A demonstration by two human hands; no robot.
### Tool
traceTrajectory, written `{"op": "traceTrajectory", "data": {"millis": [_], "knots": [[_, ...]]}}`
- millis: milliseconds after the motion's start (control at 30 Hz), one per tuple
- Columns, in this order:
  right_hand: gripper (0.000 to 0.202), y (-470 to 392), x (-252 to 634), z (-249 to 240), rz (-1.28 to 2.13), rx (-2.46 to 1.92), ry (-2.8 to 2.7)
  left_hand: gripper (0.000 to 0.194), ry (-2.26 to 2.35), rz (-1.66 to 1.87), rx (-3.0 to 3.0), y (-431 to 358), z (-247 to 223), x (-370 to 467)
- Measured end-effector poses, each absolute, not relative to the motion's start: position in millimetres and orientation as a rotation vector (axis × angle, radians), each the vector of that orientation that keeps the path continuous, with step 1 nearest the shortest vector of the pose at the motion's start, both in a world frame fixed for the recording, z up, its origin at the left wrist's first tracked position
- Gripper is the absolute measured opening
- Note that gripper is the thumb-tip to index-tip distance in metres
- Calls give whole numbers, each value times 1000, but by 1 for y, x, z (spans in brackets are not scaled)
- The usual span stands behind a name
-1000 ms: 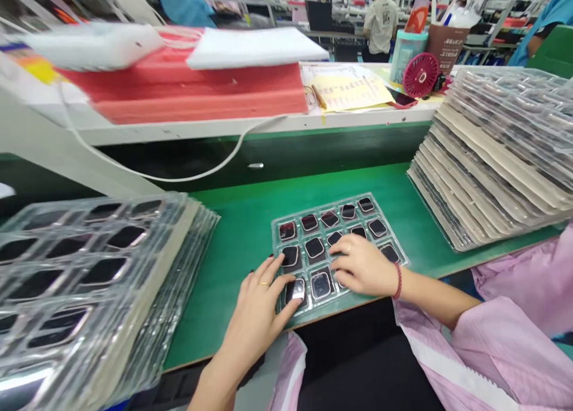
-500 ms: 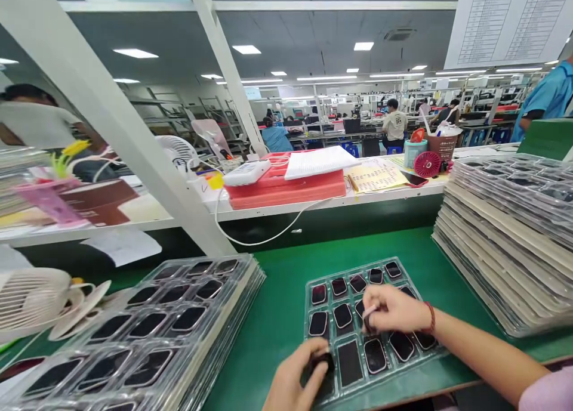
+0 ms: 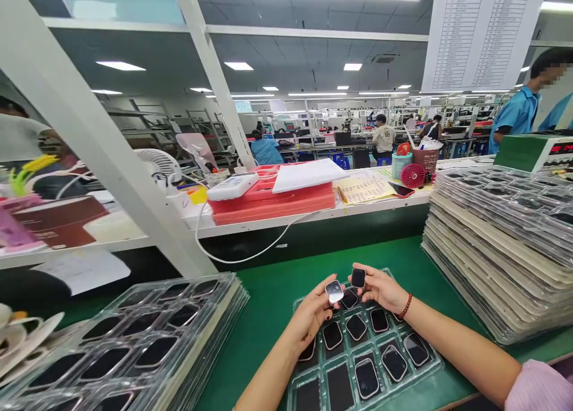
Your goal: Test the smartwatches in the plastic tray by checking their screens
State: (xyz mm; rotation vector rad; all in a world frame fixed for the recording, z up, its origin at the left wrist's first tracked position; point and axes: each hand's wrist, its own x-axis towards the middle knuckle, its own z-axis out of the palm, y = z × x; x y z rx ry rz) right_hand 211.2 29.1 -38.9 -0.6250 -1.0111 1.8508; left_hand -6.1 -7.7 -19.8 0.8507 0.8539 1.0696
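Note:
My left hand [image 3: 313,309] pinches a smartwatch case [image 3: 334,291] by its edges, its glossy face catching the light. Beside it, my right hand [image 3: 380,289] grips another smartwatch case [image 3: 358,278] between thumb and fingers, dark screen towards me. Both are raised over the far part of a clear plastic tray [image 3: 293,393]. In the tray's pockets lie several more smartwatch cases, such as one with a pale frame [image 3: 367,378]. Two near-left pockets show only dark lining [image 3: 340,387]. My hands and forearms hide some of the back and left pockets.
Stacked trays of watch cases stand at left [image 3: 152,351] and a taller tray stack [image 3: 483,268] at right. Behind the green tabletop [image 3: 264,333], a white shelf holds a red foam block [image 3: 273,205] and a small pink fan [image 3: 412,175]. A slanted white post [image 3: 129,160] rises at left.
Both hands have moved to the far side of the tray and come close together, each now showing a smartwatch case held up. The camera view has tilted upward and turned slightly right.

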Motion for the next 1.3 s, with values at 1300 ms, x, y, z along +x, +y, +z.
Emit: {"op": "traceTrajectory", "data": {"millis": [1300], "knots": [[25, 15, 215, -35, 1504, -840, -1602, 37, 1160, 1060, 1368, -12, -24, 10]]}}
